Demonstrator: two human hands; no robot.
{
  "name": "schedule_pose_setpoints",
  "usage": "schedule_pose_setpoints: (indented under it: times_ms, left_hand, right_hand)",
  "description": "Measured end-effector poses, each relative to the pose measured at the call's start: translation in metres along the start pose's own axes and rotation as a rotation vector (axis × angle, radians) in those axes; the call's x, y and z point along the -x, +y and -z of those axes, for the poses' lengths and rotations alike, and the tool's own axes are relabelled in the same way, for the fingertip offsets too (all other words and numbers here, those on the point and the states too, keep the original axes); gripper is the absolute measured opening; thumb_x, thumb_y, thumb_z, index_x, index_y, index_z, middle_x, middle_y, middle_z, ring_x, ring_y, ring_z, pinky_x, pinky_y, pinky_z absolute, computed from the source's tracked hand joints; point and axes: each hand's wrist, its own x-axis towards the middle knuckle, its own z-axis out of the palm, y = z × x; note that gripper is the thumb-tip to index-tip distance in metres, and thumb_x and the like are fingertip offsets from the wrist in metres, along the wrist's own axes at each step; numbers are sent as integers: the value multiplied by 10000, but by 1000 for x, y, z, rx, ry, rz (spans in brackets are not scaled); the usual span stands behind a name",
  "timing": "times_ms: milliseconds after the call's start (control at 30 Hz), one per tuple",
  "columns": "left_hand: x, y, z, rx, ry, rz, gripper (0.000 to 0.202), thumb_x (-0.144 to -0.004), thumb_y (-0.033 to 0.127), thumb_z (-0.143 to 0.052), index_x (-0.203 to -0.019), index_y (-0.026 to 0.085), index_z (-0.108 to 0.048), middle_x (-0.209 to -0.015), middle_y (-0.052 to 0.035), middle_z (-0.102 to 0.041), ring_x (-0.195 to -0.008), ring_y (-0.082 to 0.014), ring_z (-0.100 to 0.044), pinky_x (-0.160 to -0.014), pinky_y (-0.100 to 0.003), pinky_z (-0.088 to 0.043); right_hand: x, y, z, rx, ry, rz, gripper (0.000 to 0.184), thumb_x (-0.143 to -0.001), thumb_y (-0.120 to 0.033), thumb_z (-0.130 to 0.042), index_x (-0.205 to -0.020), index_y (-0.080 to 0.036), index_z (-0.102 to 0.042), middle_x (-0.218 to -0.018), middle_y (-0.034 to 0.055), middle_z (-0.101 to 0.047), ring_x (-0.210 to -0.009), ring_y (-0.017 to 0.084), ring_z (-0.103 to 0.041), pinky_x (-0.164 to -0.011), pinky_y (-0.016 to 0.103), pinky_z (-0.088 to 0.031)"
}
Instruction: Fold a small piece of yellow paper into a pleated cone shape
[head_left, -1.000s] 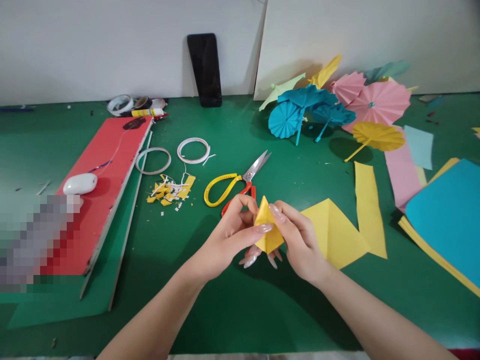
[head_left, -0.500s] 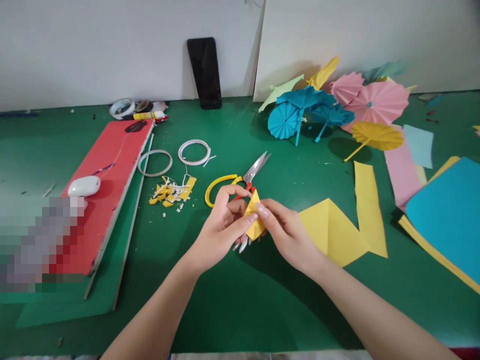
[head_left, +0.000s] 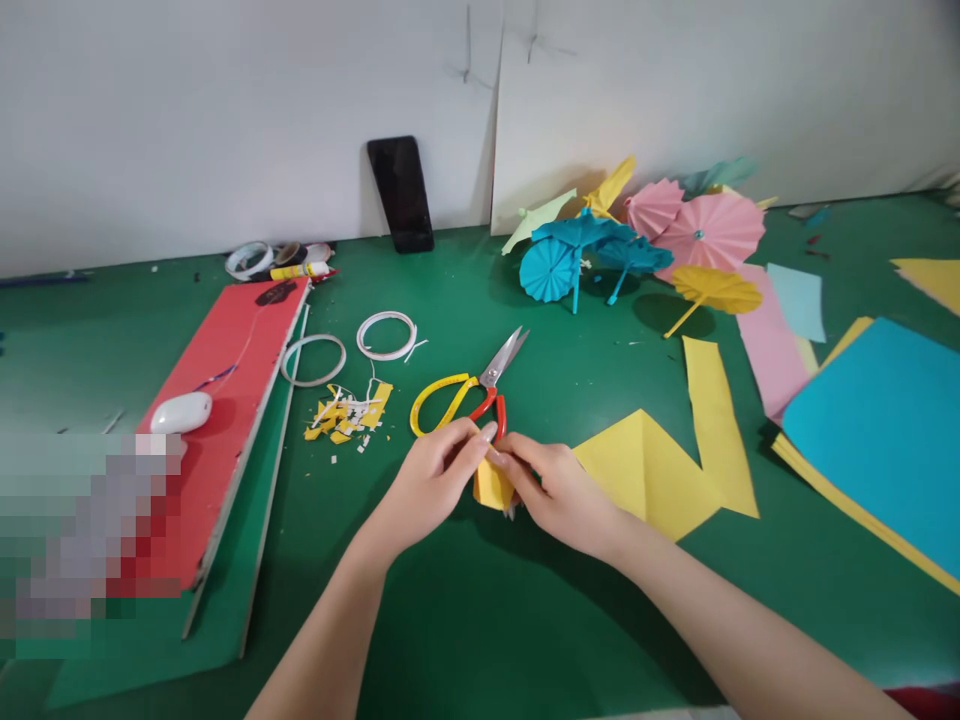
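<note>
Between my two hands is a small folded piece of yellow paper (head_left: 493, 487), pinched near its upper end. My left hand (head_left: 433, 480) closes thumb and fingers on its left side. My right hand (head_left: 561, 492) grips it from the right, and the fingertips of both hands nearly meet. Fingers partly hide the paper's top. Just beyond my hands lie scissors (head_left: 491, 378) with yellow and red handles, blades pointing away. Beside my right hand rests a creased yellow sheet (head_left: 637, 470), with a yellow strip (head_left: 720, 425) touching its right side.
Paper umbrellas (head_left: 600, 245) in several colours stand at the back. Blue sheets (head_left: 885, 430) lie on the right. Tape rolls (head_left: 386, 337) and yellow scraps (head_left: 349, 412) sit left of the scissors. A red board (head_left: 225, 400) carries a white mouse (head_left: 181, 412). A black phone (head_left: 401, 195) leans on the wall.
The folded paper has been turned, so its pointed top no longer shows and a flatter face hangs below my fingers. Both hands have shifted their grip. The camera view has tilted up slightly.
</note>
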Motion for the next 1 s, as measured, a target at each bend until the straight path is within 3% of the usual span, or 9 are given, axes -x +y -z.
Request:
schedule_pose_setpoints:
  times_ms: [200,267,433,700,1000]
  left_hand:
    - [-1,-4,0,49,76,11,361,-884,403,-460,-613,183,-367,-534,60,-289,-458,-72,-287,-430,-210,-242]
    - [-2,-6,-1,-18,122,-11,355,-889,393,-448,-615,182,-368,-532,60,-297,-457,-71,-287,-428,-205,-240]
    - [-5,-10,-5,-223,175,-63,318,-903,336,-423,-631,180,-371,-550,55,-360,-494,-73,-344,-464,-191,-279]
    - [-6,-10,-8,-58,123,23,337,-906,381,-417,-638,186,-364,-545,64,-316,-468,-65,-324,-438,-186,-281]
    - [-4,-10,-8,74,121,-4,382,-860,380,-499,-569,179,-356,-492,66,-288,-437,-61,-288,-407,-200,-242]
  right_hand:
    - [-7,-5,0,-598,-178,-219,305,-802,-447,-630,-786,-148,-574,-671,10,-633,-546,109,-619,-501,203,-478]
    - [-10,-3,1,-674,-192,-262,329,-760,-454,-673,-764,-134,-596,-661,21,-662,-524,99,-624,-493,187,-475]
    - [-11,-1,2,-671,-112,-303,320,-746,-436,-694,-717,-138,-581,-594,-4,-646,-458,71,-587,-464,166,-458]
    - [-9,-9,4,-671,-139,-316,317,-760,-410,-689,-704,-157,-508,-497,-74,-522,-378,45,-496,-385,143,-404]
    - [-5,-6,4,-566,-186,-276,353,-803,-437,-634,-651,-165,-467,-487,-63,-490,-397,65,-508,-408,168,-398]
